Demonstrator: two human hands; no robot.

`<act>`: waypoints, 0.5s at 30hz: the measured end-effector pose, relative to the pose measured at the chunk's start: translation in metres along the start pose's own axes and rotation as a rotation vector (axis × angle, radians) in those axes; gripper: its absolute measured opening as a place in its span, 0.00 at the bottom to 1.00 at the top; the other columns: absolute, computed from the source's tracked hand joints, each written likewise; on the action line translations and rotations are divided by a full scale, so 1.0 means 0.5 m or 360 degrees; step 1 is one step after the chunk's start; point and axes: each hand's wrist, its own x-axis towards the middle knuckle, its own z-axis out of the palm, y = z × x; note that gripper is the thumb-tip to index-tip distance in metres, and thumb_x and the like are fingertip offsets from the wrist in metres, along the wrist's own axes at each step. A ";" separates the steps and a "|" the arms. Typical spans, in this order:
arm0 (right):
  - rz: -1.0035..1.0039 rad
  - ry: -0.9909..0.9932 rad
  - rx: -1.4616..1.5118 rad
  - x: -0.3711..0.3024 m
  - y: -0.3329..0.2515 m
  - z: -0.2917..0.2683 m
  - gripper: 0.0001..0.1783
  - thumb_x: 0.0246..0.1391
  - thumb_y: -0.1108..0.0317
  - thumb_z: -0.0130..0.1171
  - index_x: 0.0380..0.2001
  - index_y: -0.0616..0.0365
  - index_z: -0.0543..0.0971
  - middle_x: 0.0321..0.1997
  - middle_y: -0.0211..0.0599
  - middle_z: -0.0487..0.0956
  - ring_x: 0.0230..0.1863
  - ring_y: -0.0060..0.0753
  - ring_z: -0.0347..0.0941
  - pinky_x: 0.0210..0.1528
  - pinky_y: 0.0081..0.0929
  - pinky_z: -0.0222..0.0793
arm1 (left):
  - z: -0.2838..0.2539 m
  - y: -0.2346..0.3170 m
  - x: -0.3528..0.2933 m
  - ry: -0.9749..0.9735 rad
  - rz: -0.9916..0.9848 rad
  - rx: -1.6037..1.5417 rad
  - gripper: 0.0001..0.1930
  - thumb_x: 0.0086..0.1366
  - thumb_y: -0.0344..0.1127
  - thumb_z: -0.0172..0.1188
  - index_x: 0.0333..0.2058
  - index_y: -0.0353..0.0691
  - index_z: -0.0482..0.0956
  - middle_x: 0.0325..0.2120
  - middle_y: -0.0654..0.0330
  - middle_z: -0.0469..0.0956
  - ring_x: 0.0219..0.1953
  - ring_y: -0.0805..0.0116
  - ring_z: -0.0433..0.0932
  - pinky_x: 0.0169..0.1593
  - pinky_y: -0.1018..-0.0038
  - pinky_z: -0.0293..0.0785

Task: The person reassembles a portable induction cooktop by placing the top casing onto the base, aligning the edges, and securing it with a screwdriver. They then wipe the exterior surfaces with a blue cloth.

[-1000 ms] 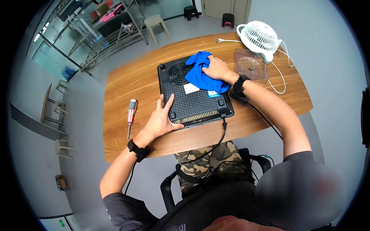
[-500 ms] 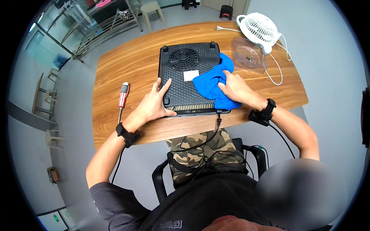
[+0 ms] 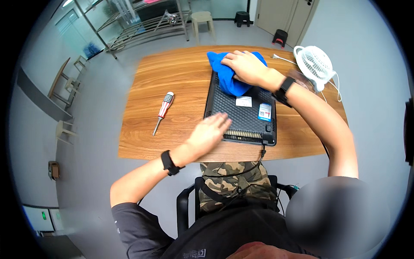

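A flat black appliance [image 3: 246, 116], which looks like an induction cooker turned underside up, lies on the wooden table [image 3: 189, 77]. Over its far end is a crumpled blue cloth [image 3: 230, 85], which covers the round vent there. My right hand [image 3: 246, 67] grips this cloth from above and presses it on the casing. At the near left corner, my left hand [image 3: 208, 134] has its fingers stretched out, slightly blurred; whether it touches the casing I cannot tell. Labels and a row of vent slots show on the uncovered part, and a black cord [image 3: 263, 152] leaves its near edge.
A screwdriver [image 3: 164, 107] with a red, white and dark handle lies left of the appliance. At the far right stand a white fan [image 3: 315, 64] with its cable and a clear plastic tray [image 3: 302, 79], partly behind my right arm. Beyond the table is a stool [image 3: 202, 18].
My right hand has carried the cloth from the appliance's right side to its far end, uncovering another label. My left hand has loosened from the near left corner. The whole view has shifted.
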 end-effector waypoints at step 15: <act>-0.0365 -0.0737 0.0447 0.119 -0.096 0.157 0.21 0.53 0.64 0.60 0.51 0.57 0.84 0.43 0.53 0.83 0.47 0.58 0.79 0.54 0.58 0.70 | 0.005 0.028 0.031 0.0008 0.0074 0.0256 0.21 0.63 0.29 0.54 0.54 0.27 0.78 0.53 0.44 0.80 0.54 0.54 0.83 0.58 0.65 0.79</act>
